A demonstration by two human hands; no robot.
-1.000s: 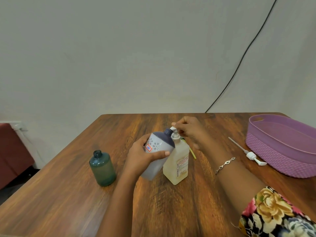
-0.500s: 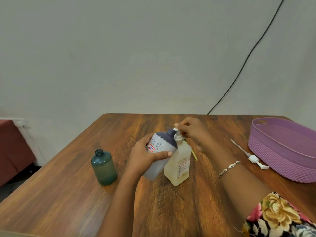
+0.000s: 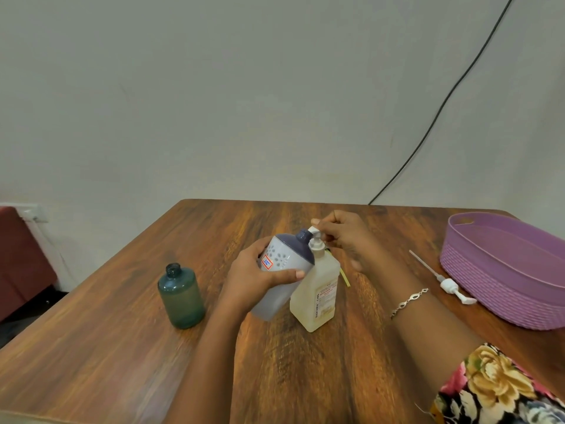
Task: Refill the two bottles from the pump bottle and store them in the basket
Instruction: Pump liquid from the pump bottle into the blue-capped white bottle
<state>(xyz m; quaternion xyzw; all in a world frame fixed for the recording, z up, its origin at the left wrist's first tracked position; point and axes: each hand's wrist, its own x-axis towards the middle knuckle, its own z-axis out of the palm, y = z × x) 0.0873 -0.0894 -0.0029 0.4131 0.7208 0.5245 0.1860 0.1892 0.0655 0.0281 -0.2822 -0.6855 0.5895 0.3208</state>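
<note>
— Two hands busy over the brown wooden table [image 3: 122, 347]. Left hand [image 3: 256, 280] where?
— Wrapped round the grey plastic bottle with the dark blue top [image 3: 286, 261], fingers curled behind, thumb flat across the front.
— Bottle straight up?
— Tipped to the right, open neck touching the white spout [image 3: 313, 231] of the see-through pump bottle of pale yellow liquid [image 3: 318, 298]. Cannot tell whether resting on the table or lifted.
— And the right hand [image 3: 345, 237]?
— On top of the pump, thumb and fingertips pinching the white spout, other fingers curled in close together. Thin silver bracelet [image 3: 408, 302] on the wrist, flowery sleeve [image 3: 495, 387] further down the arm.
— Pump bottle standing?
— Upright on the table, near the middle, right beside the grey one.
— Other bottle?
— Small round dark green bottle [image 3: 181, 296], upright, mouth open at the top, off to the left, well apart from both hands.
— Basket?
— Purple plastic oval basket [image 3: 489, 289] at the right edge of the table, well apart from all three bottles. Loose white pump with a long thin tube [image 3: 449, 286] lying flat just beside it.
— Anything more?
— Thin yellow strip [image 3: 345, 276] behind the pump bottle, black cable [image 3: 443, 105] up the grey wall.
</note>
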